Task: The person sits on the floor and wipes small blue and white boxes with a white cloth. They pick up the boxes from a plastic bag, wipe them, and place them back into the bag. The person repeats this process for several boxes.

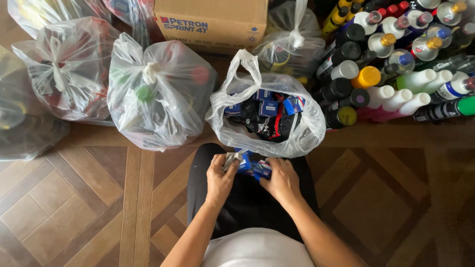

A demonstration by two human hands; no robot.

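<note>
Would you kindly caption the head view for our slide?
Both hands, left hand and right hand, hold small blue boxes before an open plastic bag.

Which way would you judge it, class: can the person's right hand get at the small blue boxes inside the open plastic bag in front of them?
Probably yes. The open bag gapes just beyond the right hand, the blue boxes lie on top, and nothing stands between.

The person wears a white top [257,247] and black trousers [247,202]. Both forearms are bare, with no sleeves reaching them. The left hand [220,179] and right hand [283,180] carry no gloves, rings or watch.
</note>
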